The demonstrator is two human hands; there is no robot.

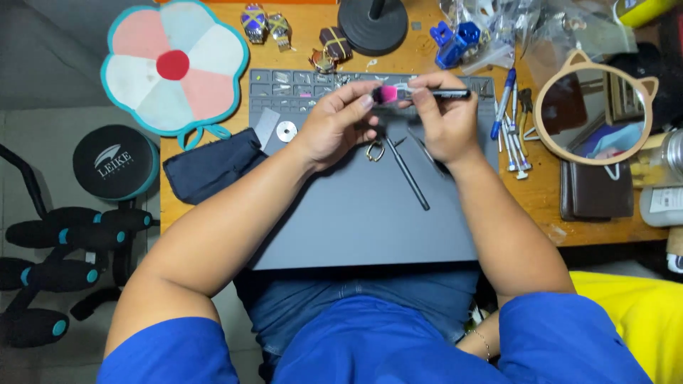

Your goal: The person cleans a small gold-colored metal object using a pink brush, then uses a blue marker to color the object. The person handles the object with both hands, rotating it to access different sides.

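Note:
My right hand (445, 117) grips a small brush (427, 93) with a black handle and pink bristles, held level above the grey work mat (370, 213). My left hand (338, 121) meets it from the left, fingertips closed at the pink bristle tip; whether a small part sits between the fingers is hidden. Below the hands on the mat lie a small metal ring-shaped part (375, 151), black tweezers (407, 173) and another thin tool.
A round silver disc (287, 131) and small parts lie in the mat's tray slots. Pens and screwdrivers (511, 128) lie to the right, beside a cat-ear mirror (594, 107). Watches (265, 25), a black round stand base (372, 25), a flower-shaped cushion (174, 64) and a dark cloth (213, 163) lie around.

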